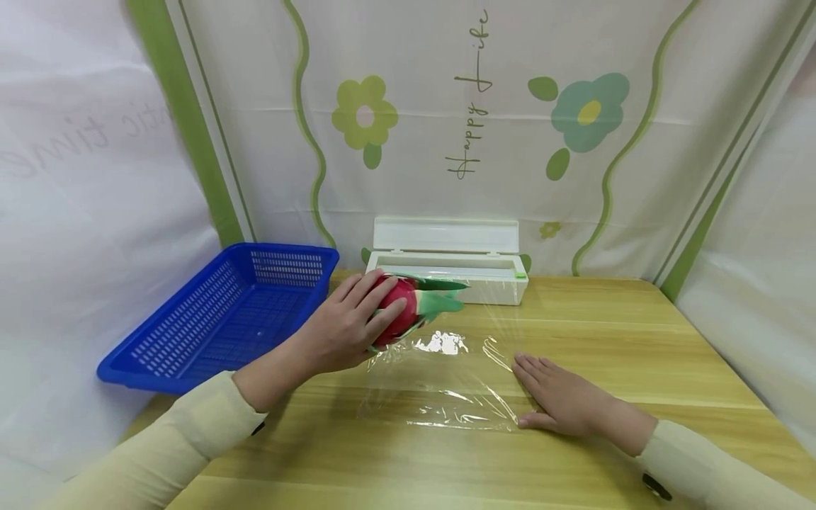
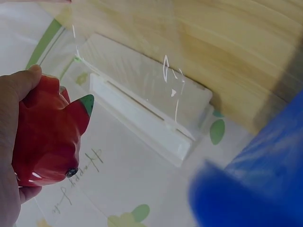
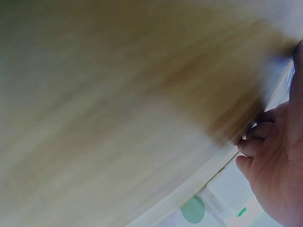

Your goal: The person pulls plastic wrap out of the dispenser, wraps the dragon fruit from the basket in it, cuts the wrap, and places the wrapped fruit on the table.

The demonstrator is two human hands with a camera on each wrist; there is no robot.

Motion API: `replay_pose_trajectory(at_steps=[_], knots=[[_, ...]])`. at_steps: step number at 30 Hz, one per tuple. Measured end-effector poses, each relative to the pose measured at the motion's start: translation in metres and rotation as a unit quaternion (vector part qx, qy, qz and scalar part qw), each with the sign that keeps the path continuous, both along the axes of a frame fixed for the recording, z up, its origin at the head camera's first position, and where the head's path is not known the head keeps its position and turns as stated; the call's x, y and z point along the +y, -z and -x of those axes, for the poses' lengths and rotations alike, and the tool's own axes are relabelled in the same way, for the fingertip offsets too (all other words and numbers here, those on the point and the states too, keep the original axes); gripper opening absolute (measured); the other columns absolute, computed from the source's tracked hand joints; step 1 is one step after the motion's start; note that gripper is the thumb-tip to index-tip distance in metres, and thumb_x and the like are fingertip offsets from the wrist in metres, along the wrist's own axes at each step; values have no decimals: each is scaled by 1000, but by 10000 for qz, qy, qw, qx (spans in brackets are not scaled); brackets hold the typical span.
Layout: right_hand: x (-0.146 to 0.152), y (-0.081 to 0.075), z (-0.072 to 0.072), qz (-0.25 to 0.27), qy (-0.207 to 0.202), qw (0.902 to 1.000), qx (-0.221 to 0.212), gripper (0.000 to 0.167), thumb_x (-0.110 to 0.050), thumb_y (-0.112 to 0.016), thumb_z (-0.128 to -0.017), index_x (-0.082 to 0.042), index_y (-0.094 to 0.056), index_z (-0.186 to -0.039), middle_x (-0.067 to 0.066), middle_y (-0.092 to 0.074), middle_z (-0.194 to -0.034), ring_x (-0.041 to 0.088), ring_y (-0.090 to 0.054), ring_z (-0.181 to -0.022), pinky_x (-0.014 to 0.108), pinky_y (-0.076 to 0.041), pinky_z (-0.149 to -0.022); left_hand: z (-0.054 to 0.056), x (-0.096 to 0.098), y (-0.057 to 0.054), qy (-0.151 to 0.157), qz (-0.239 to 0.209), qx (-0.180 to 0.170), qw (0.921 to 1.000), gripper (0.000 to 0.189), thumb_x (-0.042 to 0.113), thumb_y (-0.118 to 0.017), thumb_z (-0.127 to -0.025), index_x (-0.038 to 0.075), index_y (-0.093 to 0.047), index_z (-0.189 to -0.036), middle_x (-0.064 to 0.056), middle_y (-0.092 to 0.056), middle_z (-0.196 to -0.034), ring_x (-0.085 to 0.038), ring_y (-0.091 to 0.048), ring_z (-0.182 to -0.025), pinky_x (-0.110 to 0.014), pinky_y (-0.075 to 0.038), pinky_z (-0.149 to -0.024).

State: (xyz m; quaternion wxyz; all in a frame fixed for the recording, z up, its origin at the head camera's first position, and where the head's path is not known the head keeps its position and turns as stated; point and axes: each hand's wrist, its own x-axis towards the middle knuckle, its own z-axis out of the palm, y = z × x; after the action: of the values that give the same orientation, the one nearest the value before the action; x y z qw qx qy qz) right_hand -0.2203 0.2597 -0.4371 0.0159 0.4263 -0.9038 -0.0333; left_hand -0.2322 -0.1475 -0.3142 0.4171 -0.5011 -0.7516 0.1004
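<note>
My left hand (image 1: 347, 322) grips a red dragon fruit (image 1: 398, 312) with green leaf tips, held above the table. In the left wrist view the dragon fruit (image 2: 52, 135) is seen with the thumb and fingers around it. A sheet of clear cling film (image 1: 446, 386) stretches over the table from a white cling film box (image 1: 491, 290), whose lid stands up. The fruit is over the film's left part; whether they touch I cannot tell. My right hand (image 1: 564, 397) lies with straight fingers at the film's right edge, palm down.
To the left is a blue plastic basket (image 1: 217, 312) with slotted sides. The wooden table (image 1: 612, 326) meets a printed white curtain (image 1: 433, 191) at the back, and more curtain hangs on both sides.
</note>
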Motion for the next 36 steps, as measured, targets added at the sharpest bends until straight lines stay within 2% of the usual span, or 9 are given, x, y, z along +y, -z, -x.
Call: replay_pose_trajectory(at_steps=[7,15,21,29,32,36], knots=[[0,1,1,1,12,10000,-18,89,-64,-39,-95,12,-34,-144,29,-31,-149,42,-31,-137,53,-28,-109,0,13,8,-36,23,-31,10000,92,47,-85,-63,5,-42,-133,-24,-51,-133,-43,-46,-122,-51,-43,-98],[0,0,1,-37,13,10000,-53,89,-64,-38,-96,11,-34,-144,30,-31,-149,41,-31,-137,53,-28,-109,4,26,24,-86,25,-82,9999,83,47,-81,-68,6,-45,-131,-22,-53,-131,-41,-49,-120,-49,-44,-96],[0,1,1,6,16,10000,-21,89,-63,-39,-96,11,-35,-144,30,-31,-149,41,-31,-138,53,-28,-109,8,38,35,-153,103,-432,9989,79,45,-79,-71,6,-46,-132,-22,-52,-133,-40,-46,-122,-48,-44,-97],[0,3,2,15,-10,10000,44,89,-63,-39,-96,11,-35,-143,30,-32,-149,42,-31,-137,52,-28,-109,18,50,51,-123,-207,-666,9975,70,46,-72,-79,6,-45,-130,-21,-53,-131,-39,-47,-120,-48,-45,-93],[0,2,1,7,7,10000,45,89,-63,-39,-96,12,-35,-143,30,-32,-148,42,-31,-137,52,-28,-110,22,53,56,-73,-244,-831,9962,71,46,-73,-78,5,-44,-130,-22,-53,-131,-39,-47,-120,-48,-45,-94],[0,2,0,-24,27,10000,34,89,-64,-39,-95,12,-35,-143,30,-31,-149,42,-31,-137,52,-28,-110,30,55,63,-33,-267,-1079,9938,80,45,-81,-72,5,-42,-130,-22,-51,-131,-40,-46,-120,-49,-45,-94]])
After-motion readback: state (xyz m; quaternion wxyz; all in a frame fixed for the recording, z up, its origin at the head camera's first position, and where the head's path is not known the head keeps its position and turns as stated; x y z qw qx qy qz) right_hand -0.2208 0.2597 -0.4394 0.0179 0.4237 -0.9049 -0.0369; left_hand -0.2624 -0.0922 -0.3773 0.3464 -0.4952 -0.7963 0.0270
